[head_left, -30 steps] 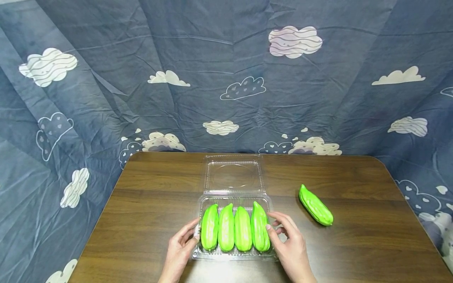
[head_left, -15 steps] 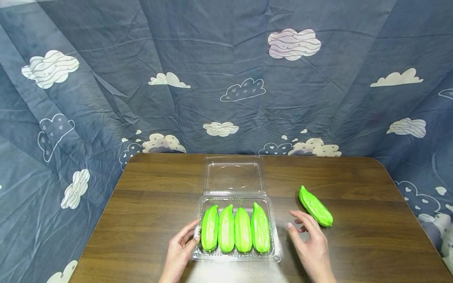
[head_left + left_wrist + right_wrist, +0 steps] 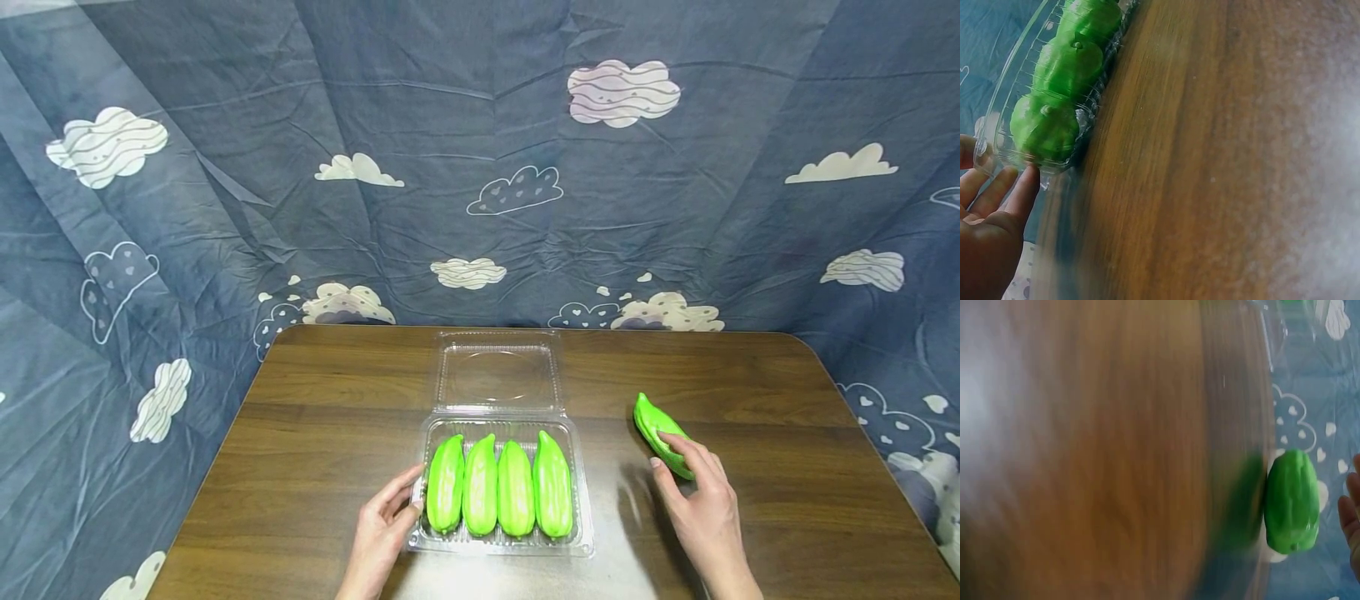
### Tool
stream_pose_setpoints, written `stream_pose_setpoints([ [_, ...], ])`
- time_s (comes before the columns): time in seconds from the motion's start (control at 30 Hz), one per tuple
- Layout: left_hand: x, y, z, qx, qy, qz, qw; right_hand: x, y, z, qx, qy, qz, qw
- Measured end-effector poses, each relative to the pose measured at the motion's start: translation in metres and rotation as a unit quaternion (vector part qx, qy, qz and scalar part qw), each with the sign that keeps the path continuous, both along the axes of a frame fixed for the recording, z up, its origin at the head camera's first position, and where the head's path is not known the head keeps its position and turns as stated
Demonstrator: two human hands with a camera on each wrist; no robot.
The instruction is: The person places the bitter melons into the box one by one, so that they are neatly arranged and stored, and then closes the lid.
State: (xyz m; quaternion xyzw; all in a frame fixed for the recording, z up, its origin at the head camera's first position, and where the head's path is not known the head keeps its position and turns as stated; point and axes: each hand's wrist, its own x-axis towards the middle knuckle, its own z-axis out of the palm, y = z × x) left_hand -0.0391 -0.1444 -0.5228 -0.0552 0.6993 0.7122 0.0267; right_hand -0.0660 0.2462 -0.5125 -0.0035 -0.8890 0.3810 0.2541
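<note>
A clear plastic clamshell container [image 3: 487, 546] stands with its lid [image 3: 497, 375] laid back. Several glossy green ridged vegetables [image 3: 515, 492], shaped like bitter melons, lie side by side in it, narrow ends away from me. My left hand [image 3: 381, 521] holds the container's left edge between thumb and fingers, as the left wrist view also shows. Another such green vegetable [image 3: 651, 425] lies slanted on the table to the right. Over its near end hovers my right hand [image 3: 705, 500], thumb and fingers spread and hiding part of it. The right wrist view shows the fingers [image 3: 1350, 519] apart from it.
The brown wooden table [image 3: 322, 417] has rounded far corners. Behind and beside it hangs a dark blue cloth [image 3: 420, 225] printed with clouds. Table surface lies between the container and the lone vegetable.
My right hand has let go of the container's right side and moved right to the lone green vegetable. The left hand has stayed at the container's left edge.
</note>
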Motion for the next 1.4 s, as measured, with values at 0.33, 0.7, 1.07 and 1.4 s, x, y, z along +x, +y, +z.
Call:
stream_pose_setpoints([
  [0.33,0.0,-0.001,-0.001,0.002,-0.004,-0.004,1.0,-0.017,0.022,0.002,0.054,-0.032,0.024,0.9977],
  [0.7,0.0,-0.001,-0.001,-0.002,-0.003,-0.006,1.0,-0.029,0.036,-0.006,0.078,-0.09,0.043,0.9919],
  [1.07,0.0,-0.001,-0.001,-0.002,0.0,-0.002,1.0,-0.031,0.041,-0.005,0.081,-0.218,0.022,0.9723],
  [1.4,-0.001,-0.001,-0.001,-0.002,-0.001,-0.002,1.0,-0.022,0.039,-0.003,0.035,-0.27,0.013,0.9623],
])
